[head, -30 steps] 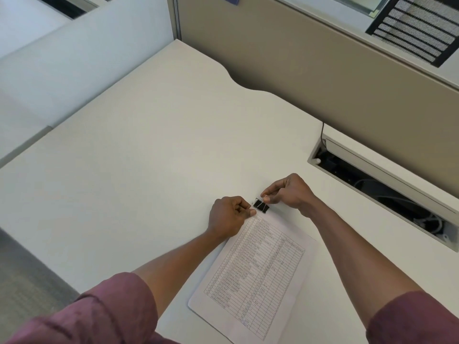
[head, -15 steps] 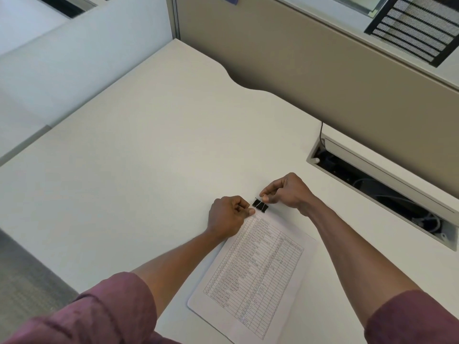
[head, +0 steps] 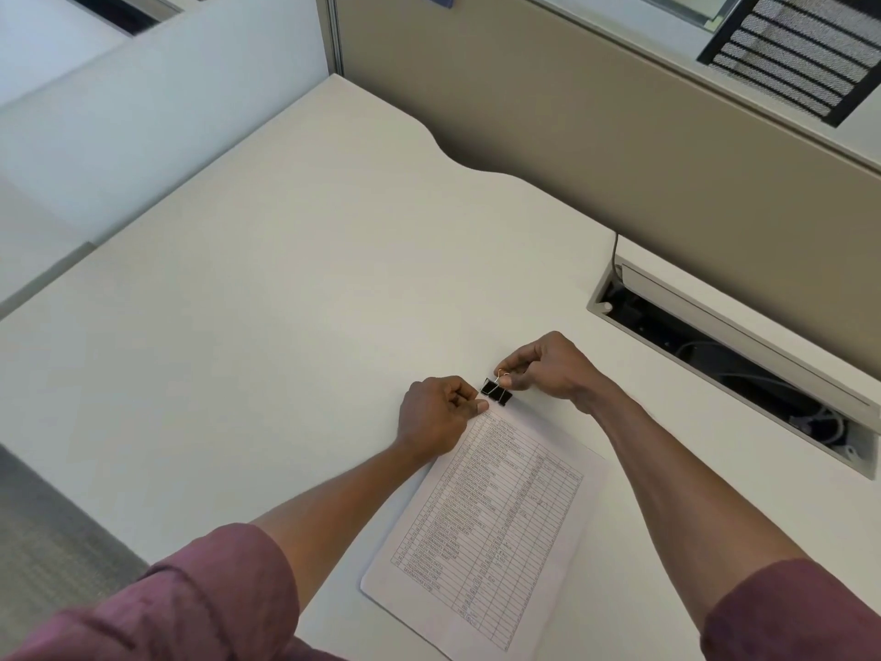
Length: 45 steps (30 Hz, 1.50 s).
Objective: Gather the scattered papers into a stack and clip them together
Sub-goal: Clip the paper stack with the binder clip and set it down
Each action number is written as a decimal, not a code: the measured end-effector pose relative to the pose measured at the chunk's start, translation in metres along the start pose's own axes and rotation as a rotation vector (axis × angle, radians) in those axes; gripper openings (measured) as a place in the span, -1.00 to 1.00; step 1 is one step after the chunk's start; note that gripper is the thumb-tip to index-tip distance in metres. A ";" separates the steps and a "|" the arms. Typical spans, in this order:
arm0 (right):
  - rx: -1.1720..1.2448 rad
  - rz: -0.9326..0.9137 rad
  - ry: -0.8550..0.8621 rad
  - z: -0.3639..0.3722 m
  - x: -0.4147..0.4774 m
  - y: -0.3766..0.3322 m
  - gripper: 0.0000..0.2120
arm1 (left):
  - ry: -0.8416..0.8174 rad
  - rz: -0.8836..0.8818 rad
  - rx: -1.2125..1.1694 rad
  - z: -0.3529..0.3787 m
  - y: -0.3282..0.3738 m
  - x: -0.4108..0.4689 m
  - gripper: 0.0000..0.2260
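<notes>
A stack of white papers (head: 496, 527) printed with a table lies on the desk, tilted, its far edge between my hands. A black binder clip (head: 496, 392) sits on that far edge. My right hand (head: 548, 369) pinches the clip's wire handle between thumb and fingers. My left hand (head: 436, 415) pinches the far left corner of the stack, fingers curled, thumb on top of the paper next to the clip.
The white desk (head: 267, 336) stretches far and left of the papers. An open cable tray (head: 729, 360) with wires is set into the desk at the right. Beige and white partition walls (head: 619, 150) close off the back.
Both hands stay almost still at the far edge of the stack. The fingers of my right hand have shifted slightly on the clip's handle.
</notes>
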State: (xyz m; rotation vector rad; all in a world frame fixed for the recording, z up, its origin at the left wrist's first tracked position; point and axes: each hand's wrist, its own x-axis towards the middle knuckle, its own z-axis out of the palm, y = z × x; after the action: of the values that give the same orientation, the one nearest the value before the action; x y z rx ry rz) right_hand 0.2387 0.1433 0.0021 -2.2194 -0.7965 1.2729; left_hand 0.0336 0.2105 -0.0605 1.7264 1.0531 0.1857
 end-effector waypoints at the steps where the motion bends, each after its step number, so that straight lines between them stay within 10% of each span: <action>1: -0.007 -0.005 -0.011 0.000 0.000 0.000 -0.86 | 0.000 0.004 0.003 0.000 0.000 0.000 -0.84; 16: 0.187 -0.082 0.092 -0.010 -0.024 0.015 -0.46 | -0.024 0.008 -0.013 -0.004 0.004 -0.002 -0.85; 40: 0.898 -0.104 0.288 0.073 -0.156 0.089 -0.61 | 0.047 0.131 -0.431 -0.031 0.043 -0.052 -0.88; 45: 0.915 -0.154 0.469 0.081 -0.177 0.076 -0.65 | -0.183 0.202 -0.580 -0.060 0.073 -0.071 -0.77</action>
State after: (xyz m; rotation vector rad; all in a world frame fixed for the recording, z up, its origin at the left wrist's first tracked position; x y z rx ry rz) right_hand 0.1149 -0.0238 0.0246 -1.5499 -0.1294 0.7504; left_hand -0.0033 0.1970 0.0507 1.2858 0.6079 0.4099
